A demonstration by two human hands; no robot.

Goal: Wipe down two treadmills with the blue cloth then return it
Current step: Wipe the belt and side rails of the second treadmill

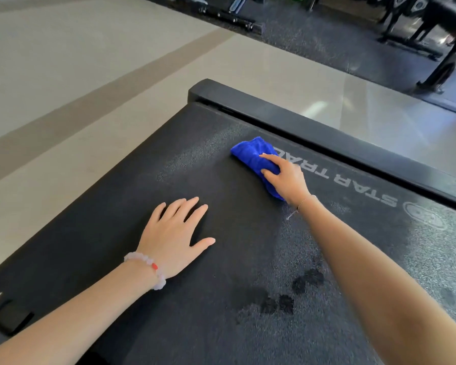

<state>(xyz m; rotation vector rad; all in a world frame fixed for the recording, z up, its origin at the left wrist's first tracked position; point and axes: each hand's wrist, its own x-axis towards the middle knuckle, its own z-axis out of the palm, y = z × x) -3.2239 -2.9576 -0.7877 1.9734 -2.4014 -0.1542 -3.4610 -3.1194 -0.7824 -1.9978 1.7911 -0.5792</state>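
Note:
The black treadmill belt point(221, 259) fills the lower part of the head view, with white lettering along its right side. A folded blue cloth point(253, 154) lies on the belt close to the far end. My right hand point(287, 180) lies on top of the cloth, fingers curled round its near part, pressing it onto the belt. My left hand point(174, 235) rests flat on the belt to the left, fingers spread and holding nothing. Darker wet patches point(295, 291) show on the belt near my right forearm.
The treadmill's black end rail point(300, 122) runs across behind the cloth. Beyond it is a pale tiled floor point(63, 75) with a brown stripe. Dark rubber flooring with other gym machines point(432, 35) lies at the top right.

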